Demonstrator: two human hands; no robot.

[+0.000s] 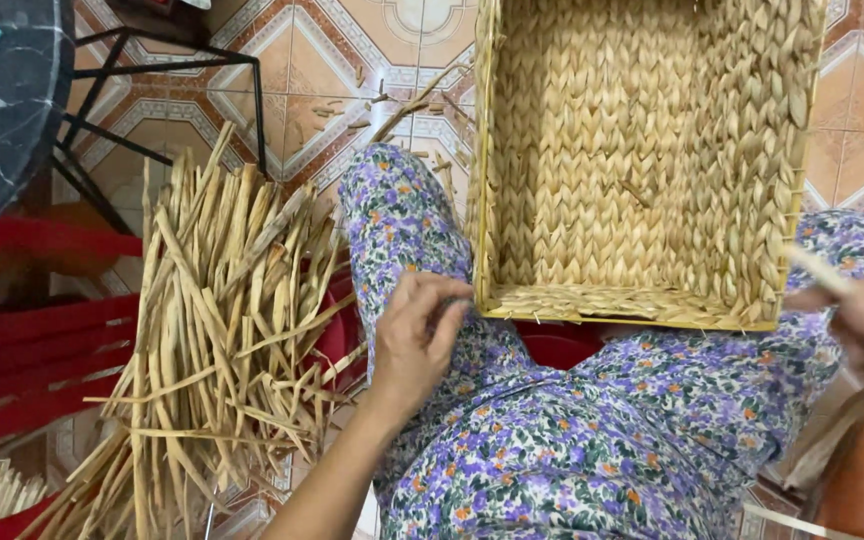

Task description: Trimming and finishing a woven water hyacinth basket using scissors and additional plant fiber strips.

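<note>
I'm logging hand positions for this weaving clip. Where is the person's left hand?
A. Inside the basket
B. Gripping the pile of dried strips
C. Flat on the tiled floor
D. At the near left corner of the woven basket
D: the left hand rests on the lap at the near left corner of the woven basket, apart from the dried strips.

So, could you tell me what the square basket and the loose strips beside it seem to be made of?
The basket looks woven from dried plant fibre, perhaps water hyacinth or seagrass: tan, matte, braided plaits. The strips appear to be the same dried stalks, pale, flat and creased. The left hand touches the basket's corner.
</note>
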